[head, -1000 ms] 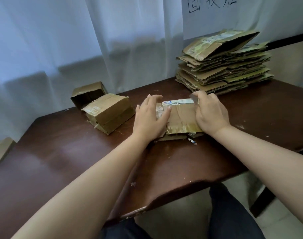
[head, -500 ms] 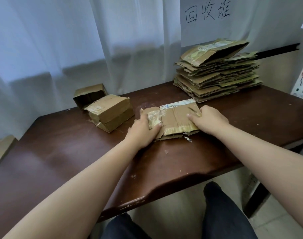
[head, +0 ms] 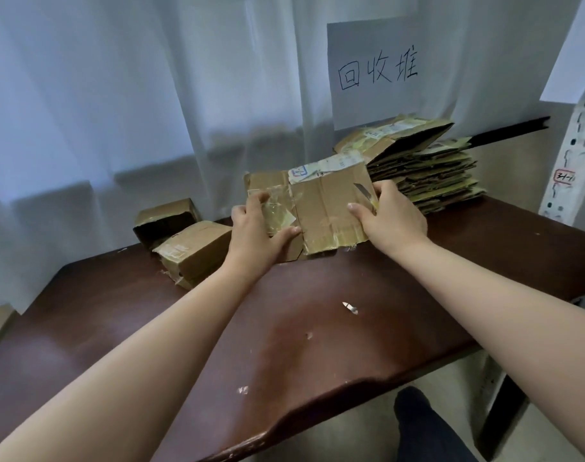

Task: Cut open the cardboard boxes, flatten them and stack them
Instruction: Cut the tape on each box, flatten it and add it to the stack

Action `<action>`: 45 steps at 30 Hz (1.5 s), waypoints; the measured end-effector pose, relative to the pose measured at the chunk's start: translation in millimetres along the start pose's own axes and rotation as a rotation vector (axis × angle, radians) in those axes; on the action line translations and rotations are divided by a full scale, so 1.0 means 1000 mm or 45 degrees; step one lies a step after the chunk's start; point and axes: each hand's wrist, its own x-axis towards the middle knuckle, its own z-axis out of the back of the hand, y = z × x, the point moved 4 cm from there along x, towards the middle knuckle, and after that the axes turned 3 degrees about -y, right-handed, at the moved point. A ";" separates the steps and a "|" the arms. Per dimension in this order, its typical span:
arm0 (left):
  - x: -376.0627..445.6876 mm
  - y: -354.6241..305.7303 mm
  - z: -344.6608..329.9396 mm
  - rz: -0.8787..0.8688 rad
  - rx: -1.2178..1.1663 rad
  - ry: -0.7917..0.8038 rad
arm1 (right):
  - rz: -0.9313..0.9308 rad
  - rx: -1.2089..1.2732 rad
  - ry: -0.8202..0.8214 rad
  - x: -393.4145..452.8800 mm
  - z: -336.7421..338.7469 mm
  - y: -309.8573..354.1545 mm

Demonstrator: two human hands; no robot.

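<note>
A flattened cardboard box (head: 324, 208) with tape and a white label is held up above the dark wooden table (head: 284, 328). My left hand (head: 254, 235) grips its left edge, thumb on the taped face. My right hand (head: 391, 218) grips the right edge and also holds a small knife (head: 364, 193), whose blade lies against the cardboard. A stack of flattened boxes (head: 427, 168) stands at the back right, just beyond the held piece.
Two uncut boxes sit at the back left: a closed taped one (head: 194, 251) and an open one (head: 166, 218) behind it. A small blade-like scrap (head: 350, 308) and bits of tape lie on the table. A paper sign (head: 376, 71) hangs on the curtain.
The flattened box has been lifted off the table and raised toward the stack at the back right. Both hands moved up with it.
</note>
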 end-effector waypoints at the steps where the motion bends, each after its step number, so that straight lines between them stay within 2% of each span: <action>1: 0.008 -0.006 0.003 -0.020 -0.008 -0.022 | 0.027 0.003 -0.035 0.008 0.007 0.003; 11: 0.100 -0.078 -0.010 -0.212 -0.101 -0.102 | 0.082 -0.108 -0.313 0.108 0.077 0.001; 18: 0.170 -0.132 -0.050 -0.244 -0.193 -0.137 | 0.065 -0.139 -0.408 0.203 0.097 -0.039; 24: 0.212 -0.147 -0.096 -0.176 -0.280 -0.099 | 0.011 -0.229 -0.396 0.257 0.095 -0.068; 29: 0.218 -0.127 -0.141 -0.071 -0.215 0.013 | -0.079 -0.320 -0.248 0.274 0.072 -0.100; 33: 0.212 -0.108 -0.165 0.044 -0.089 0.159 | 0.107 -0.473 -0.139 0.275 0.048 -0.096; 35: 0.210 -0.103 -0.170 0.097 -0.050 0.204 | 0.137 -0.549 -0.001 0.268 0.033 -0.089; 37: 0.212 -0.102 -0.169 0.121 0.131 0.208 | 0.138 -0.589 0.165 0.265 0.015 -0.094; 41: 0.222 -0.110 -0.172 -0.011 0.298 0.216 | 0.121 -0.466 0.304 0.265 -0.007 -0.111; 45: 0.214 -0.093 -0.205 -0.104 0.410 0.523 | 0.179 -0.414 0.327 0.255 -0.021 -0.128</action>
